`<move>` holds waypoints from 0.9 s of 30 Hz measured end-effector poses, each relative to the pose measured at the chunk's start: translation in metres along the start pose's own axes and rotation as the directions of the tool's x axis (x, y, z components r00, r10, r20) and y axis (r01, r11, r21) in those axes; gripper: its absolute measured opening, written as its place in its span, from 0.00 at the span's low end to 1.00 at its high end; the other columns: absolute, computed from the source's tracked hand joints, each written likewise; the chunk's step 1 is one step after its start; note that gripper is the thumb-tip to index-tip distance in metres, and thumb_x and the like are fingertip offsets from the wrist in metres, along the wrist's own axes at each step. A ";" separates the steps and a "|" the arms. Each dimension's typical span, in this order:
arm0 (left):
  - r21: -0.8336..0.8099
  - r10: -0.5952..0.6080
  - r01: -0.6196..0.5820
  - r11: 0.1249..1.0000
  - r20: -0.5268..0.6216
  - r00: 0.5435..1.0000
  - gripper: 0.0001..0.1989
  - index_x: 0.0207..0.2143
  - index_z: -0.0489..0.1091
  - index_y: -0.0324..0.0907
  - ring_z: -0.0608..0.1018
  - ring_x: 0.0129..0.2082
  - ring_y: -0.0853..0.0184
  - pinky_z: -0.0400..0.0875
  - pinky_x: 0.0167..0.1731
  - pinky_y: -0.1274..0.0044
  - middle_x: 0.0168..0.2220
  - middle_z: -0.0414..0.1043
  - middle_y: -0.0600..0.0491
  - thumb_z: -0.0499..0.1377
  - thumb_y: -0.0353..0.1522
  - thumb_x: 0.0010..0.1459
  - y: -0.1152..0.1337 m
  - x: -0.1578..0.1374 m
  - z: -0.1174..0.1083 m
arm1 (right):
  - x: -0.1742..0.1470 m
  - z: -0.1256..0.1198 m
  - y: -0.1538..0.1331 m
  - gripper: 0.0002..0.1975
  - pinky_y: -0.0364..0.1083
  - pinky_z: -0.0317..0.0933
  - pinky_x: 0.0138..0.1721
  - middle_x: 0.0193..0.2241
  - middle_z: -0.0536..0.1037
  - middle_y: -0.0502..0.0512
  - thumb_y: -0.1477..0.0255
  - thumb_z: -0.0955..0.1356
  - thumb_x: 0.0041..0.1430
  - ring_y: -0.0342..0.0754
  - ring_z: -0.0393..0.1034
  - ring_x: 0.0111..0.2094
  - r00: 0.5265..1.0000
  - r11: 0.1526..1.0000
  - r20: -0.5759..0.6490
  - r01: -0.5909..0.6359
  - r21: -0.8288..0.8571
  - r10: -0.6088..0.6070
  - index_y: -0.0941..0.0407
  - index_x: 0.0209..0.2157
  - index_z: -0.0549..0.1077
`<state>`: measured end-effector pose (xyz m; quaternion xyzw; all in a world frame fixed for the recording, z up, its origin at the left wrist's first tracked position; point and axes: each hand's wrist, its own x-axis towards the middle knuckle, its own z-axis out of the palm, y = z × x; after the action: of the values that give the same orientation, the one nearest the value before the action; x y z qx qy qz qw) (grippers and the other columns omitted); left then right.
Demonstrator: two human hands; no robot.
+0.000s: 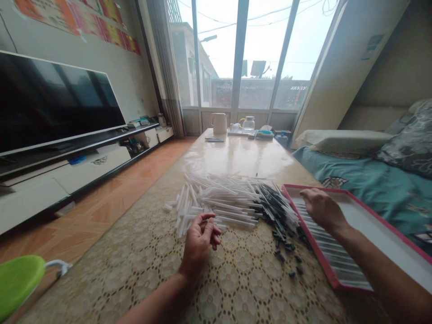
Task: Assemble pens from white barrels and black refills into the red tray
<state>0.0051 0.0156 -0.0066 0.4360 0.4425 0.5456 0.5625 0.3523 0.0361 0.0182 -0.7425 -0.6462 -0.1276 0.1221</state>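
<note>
My left hand (pixel 202 236) hovers at the near edge of a pile of thin white plastic tubes (pixel 222 193). Its fingers are loosely curled and apart, with nothing visible in them. Over the left part of a shallow box (pixel 320 267) with a pink-red rim is my right hand (pixel 320 209), closed with its fingertips together; whatever it may hold is hidden. Inside that box, several clear-and-white tubes (pixel 326 245) lie in a row. Between the white pile and the box is a bundle of dark thin sticks (pixel 275 204), some with white ends.
Small black caps (pixel 286 246) are scattered on the patterned tablecloth (pixel 236 279) near the box. At the table's far end stand a beige pitcher (pixel 219 123), a glass jug (pixel 249 123) and a tissue pack (pixel 265 132). A green stool (pixel 20 281) is at the left, a sofa (pixel 347 173) at the right.
</note>
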 end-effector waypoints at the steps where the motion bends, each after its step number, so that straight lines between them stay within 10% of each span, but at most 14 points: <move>1: 0.014 0.003 -0.003 1.000 0.002 1.000 0.16 0.38 0.64 0.39 0.69 0.15 0.74 0.60 0.13 0.83 0.20 0.68 0.59 0.59 0.40 0.51 0.000 0.000 0.000 | -0.003 -0.004 -0.016 0.13 0.44 0.60 0.41 0.37 0.76 0.60 0.76 0.59 0.59 0.50 0.70 0.40 0.999 0.998 0.000 0.042 0.043 -0.042 0.59 0.38 0.74; 6: 0.142 -0.008 -0.005 0.990 0.092 0.996 0.10 0.33 0.66 0.39 0.71 0.16 0.73 0.61 0.14 0.82 0.20 0.68 0.57 0.59 0.36 0.51 -0.002 -0.001 0.000 | -0.039 -0.010 -0.108 0.09 0.41 0.61 0.36 0.33 0.74 0.53 0.75 0.61 0.59 0.45 0.70 0.34 0.955 0.891 0.048 0.254 0.376 -0.292 0.56 0.34 0.72; 10: 0.232 0.008 -0.050 0.971 0.179 0.984 0.09 0.32 0.66 0.39 0.71 0.16 0.73 0.62 0.14 0.82 0.21 0.69 0.57 0.58 0.36 0.53 -0.003 -0.004 0.000 | -0.063 -0.006 -0.149 0.10 0.43 0.60 0.37 0.35 0.72 0.57 0.81 0.61 0.54 0.47 0.67 0.36 0.962 0.885 0.056 0.222 0.410 -0.267 0.58 0.36 0.71; 17: 0.232 -0.009 -0.049 0.971 0.243 0.970 0.09 0.30 0.68 0.37 0.72 0.17 0.72 0.66 0.15 0.81 0.21 0.69 0.56 0.59 0.36 0.52 -0.002 -0.006 0.002 | -0.066 0.005 -0.142 0.04 0.45 0.59 0.39 0.34 0.70 0.56 0.76 0.63 0.56 0.50 0.65 0.38 0.979 0.883 0.028 0.170 0.438 -0.203 0.56 0.32 0.70; 27: -0.196 -0.255 0.345 0.918 0.374 0.891 0.17 0.42 0.69 0.34 0.77 0.25 0.71 0.72 0.27 0.79 0.31 0.76 0.47 0.63 0.34 0.51 0.001 -0.007 0.002 | -0.077 -0.016 -0.160 0.05 0.44 0.58 0.36 0.31 0.70 0.52 0.74 0.62 0.61 0.46 0.65 0.33 0.932 0.674 -0.094 0.320 0.666 -0.349 0.55 0.33 0.68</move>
<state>0.0068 0.0087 -0.0053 0.3729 0.3261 0.4200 0.7604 0.1834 -0.0192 0.0088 -0.5197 -0.7752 0.1087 0.3422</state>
